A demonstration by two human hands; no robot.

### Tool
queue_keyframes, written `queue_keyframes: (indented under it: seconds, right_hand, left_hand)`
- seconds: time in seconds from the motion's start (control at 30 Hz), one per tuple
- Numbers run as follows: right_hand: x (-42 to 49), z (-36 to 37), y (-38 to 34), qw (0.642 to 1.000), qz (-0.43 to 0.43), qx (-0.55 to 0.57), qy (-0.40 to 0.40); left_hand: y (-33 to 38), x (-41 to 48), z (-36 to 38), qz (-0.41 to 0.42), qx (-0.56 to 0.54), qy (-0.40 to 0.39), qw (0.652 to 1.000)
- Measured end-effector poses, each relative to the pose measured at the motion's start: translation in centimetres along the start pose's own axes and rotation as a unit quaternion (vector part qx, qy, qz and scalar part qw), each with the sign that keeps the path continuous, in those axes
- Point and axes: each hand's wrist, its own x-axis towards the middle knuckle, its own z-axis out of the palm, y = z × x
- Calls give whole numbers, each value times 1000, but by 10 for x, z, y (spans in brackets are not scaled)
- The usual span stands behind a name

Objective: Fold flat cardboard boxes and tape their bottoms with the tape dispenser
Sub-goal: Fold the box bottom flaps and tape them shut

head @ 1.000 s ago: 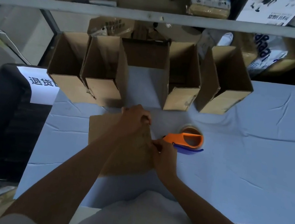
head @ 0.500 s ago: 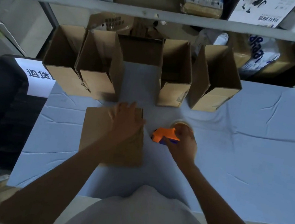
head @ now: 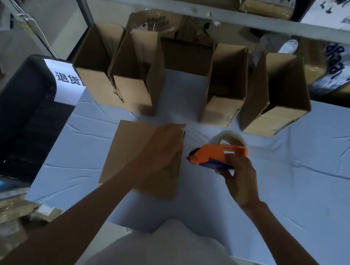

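A brown cardboard box point(head: 128, 155) lies on the light blue table cover point(head: 297, 183) in front of me, its folded bottom facing up. My left hand point(head: 162, 148) presses flat on the box's right part, fingers reaching its far right corner. Just right of the box, my right hand point(head: 237, 177) grips the orange and blue tape dispenser point(head: 216, 155) by its handle. The dispenser is lifted off the cover, its nose pointing left at the box edge, with the clear tape roll point(head: 229, 139) behind it.
Several assembled open boxes point(head: 273, 96) stand in a row along the table's far side under a grey shelf rail point(head: 186, 10). A black bin point(head: 14, 114) with a white label sits at the left. Packages pile at the lower left point(head: 4, 220).
My right hand left the box edge, closed on the tape dispenser and lifted it. My left hand flattened onto the box, which now lies squarer.
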Motion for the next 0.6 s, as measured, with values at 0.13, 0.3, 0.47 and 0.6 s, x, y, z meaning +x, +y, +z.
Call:
queue_keyframes:
  seconds: [0.13, 0.3, 0.47, 0.6]
  right_hand:
    - [1, -31, -25, 996, -67, 18, 50]
    - [0, -41, -37, 996, -43, 74, 6]
    - [6, -57, -36, 980, -21, 110, -166]
    - [2, -62, -41, 965, -48, 142, -215]
  left_hand:
    - [9, -7, -9, 49, -108, -42, 992]
    - [22, -15, -24, 43, -124, -57, 990]
    - [25, -19, -25, -3, -96, 0, 995]
    - [15, -23, -17, -62, -99, 4, 993]
